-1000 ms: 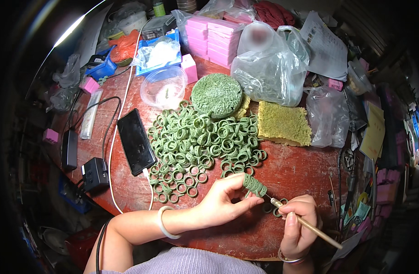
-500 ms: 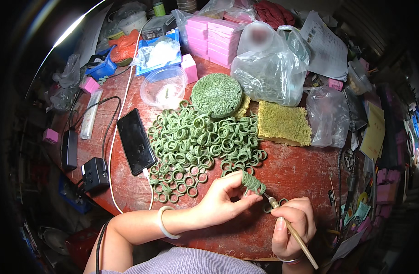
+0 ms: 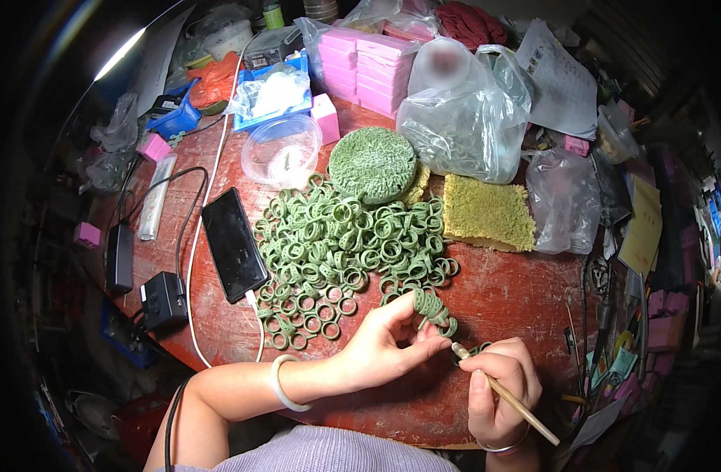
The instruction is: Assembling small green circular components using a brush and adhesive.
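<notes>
My left hand (image 3: 392,340), a white bangle on its wrist, is closed round a short stack of green rings (image 3: 433,308) just in front of the larger pile. In a pen-like grip, my right hand (image 3: 503,393) holds a thin wooden-handled tool (image 3: 525,411) with a metal collar. The collar end points up and left at the lowest rings of the stack; its fine tip is hidden there, so I cannot tell if it touches. A heap of loose green rings (image 3: 337,244) spreads over the table beyond my left hand. Partly hidden behind the collar lie one or two more rings.
On the red worn table (image 3: 407,409) a black phone (image 3: 234,245) is plugged into a white cable. Behind the heap sit a round green textured pad (image 3: 374,165), a yellow sponge-like block (image 3: 488,212), a clear tub (image 3: 258,153), a plastic bag (image 3: 459,126) and pink blocks (image 3: 376,67).
The wooden-handled tool has tilted flatter, its handle end swinging right and slightly up, its collar shifting a little left. The stack of rings in my left hand has tipped slightly.
</notes>
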`<action>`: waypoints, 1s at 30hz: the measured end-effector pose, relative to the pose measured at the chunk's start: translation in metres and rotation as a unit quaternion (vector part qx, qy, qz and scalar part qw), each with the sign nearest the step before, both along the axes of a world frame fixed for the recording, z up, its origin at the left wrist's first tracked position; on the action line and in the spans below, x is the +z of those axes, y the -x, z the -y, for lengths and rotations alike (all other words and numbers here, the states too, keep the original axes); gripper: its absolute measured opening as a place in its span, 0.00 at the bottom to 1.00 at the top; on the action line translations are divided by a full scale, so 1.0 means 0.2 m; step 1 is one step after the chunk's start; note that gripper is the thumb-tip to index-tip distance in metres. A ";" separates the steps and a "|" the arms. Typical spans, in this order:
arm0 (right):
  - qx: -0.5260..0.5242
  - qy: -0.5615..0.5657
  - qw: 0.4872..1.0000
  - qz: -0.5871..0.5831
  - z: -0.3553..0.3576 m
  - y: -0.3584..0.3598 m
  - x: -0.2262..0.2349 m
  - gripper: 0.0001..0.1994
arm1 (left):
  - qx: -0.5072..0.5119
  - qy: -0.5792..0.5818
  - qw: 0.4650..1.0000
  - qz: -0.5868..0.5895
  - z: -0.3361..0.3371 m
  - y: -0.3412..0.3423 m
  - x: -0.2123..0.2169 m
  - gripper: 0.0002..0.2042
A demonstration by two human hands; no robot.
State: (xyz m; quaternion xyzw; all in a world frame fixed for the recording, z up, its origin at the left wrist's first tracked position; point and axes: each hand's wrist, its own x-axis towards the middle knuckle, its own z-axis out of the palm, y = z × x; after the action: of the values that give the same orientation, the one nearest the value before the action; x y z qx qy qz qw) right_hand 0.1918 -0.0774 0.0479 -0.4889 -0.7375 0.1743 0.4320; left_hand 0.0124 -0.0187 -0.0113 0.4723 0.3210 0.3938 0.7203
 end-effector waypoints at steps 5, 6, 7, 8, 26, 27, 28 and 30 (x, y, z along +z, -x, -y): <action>-0.039 -0.028 0.999 0.025 0.01 0.01 0.01 0.07 | -0.002 -0.011 1.000 -0.017 0.00 0.00 0.01 0.09; -0.060 -0.044 0.997 0.034 0.01 0.02 0.01 0.07 | -0.003 -0.021 1.000 -0.023 0.00 0.00 0.00 0.09; -0.060 -0.044 0.997 0.034 0.01 0.01 0.01 0.07 | -0.003 -0.031 0.999 -0.030 0.00 0.00 0.00 0.09; -0.043 -0.031 0.998 0.018 0.00 0.01 0.01 0.07 | -0.003 -0.031 0.999 -0.030 0.00 0.00 0.00 0.09; -0.046 -0.045 0.997 0.030 0.02 0.02 0.02 0.07 | -0.014 -0.030 0.997 -0.075 -0.01 0.02 0.03 0.11; -0.031 -0.018 0.999 0.000 0.02 0.03 0.03 0.06 | -0.018 -0.027 0.997 -0.075 -0.01 0.02 0.02 0.11; 0.005 -0.017 1.000 0.008 0.01 0.00 0.02 0.07 | -0.021 -0.025 0.997 -0.074 -0.01 0.02 0.02 0.11; -0.006 -0.029 0.999 0.024 0.00 0.02 0.01 0.07 | -0.014 -0.021 0.998 -0.065 -0.01 0.02 0.02 0.11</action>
State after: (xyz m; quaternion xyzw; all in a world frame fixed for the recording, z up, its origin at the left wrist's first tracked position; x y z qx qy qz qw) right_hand 0.1885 -0.0772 0.0499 -0.4844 -0.7499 0.1385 0.4287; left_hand 0.0087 -0.0171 -0.0069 0.5166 0.3515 0.3589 0.6934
